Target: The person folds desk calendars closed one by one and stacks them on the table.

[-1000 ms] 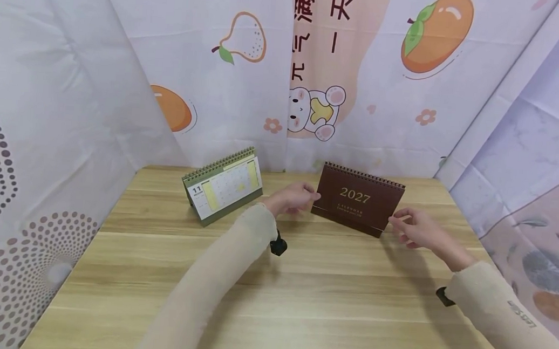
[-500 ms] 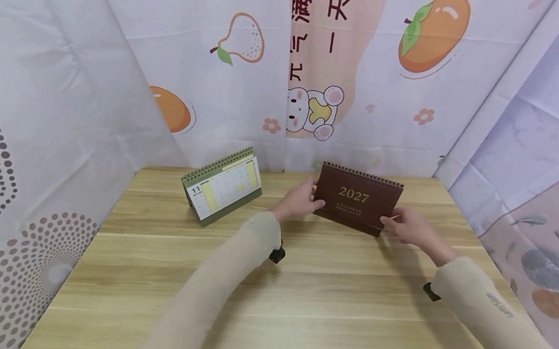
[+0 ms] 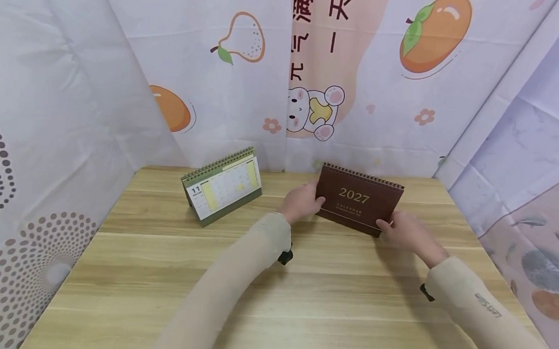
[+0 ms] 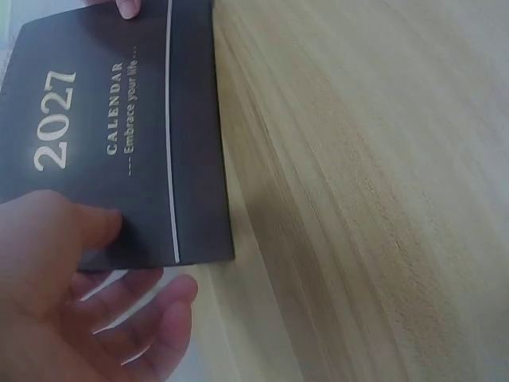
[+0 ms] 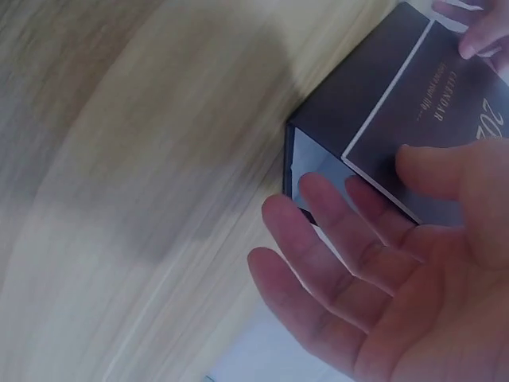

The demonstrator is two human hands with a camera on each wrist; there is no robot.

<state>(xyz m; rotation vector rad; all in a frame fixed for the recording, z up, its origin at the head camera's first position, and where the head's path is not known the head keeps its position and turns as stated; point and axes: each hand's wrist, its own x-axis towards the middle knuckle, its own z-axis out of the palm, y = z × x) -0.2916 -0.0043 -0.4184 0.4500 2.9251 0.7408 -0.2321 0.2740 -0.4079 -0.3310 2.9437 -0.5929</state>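
Brown calendar (image 3: 357, 197), right of the green calendar (image 3: 227, 188), has its sides pinched between thumb and fingers by left hand (image 3: 302, 202) and right hand (image 3: 408, 232).

The brown calendar (image 3: 357, 201) looks smooth and matt; the left calendar (image 3: 227, 186) seems to me of paper; the table (image 3: 338, 308) shows smooth wood grain, faintly glossy; the far curtain (image 3: 172, 37) is creased cloth.
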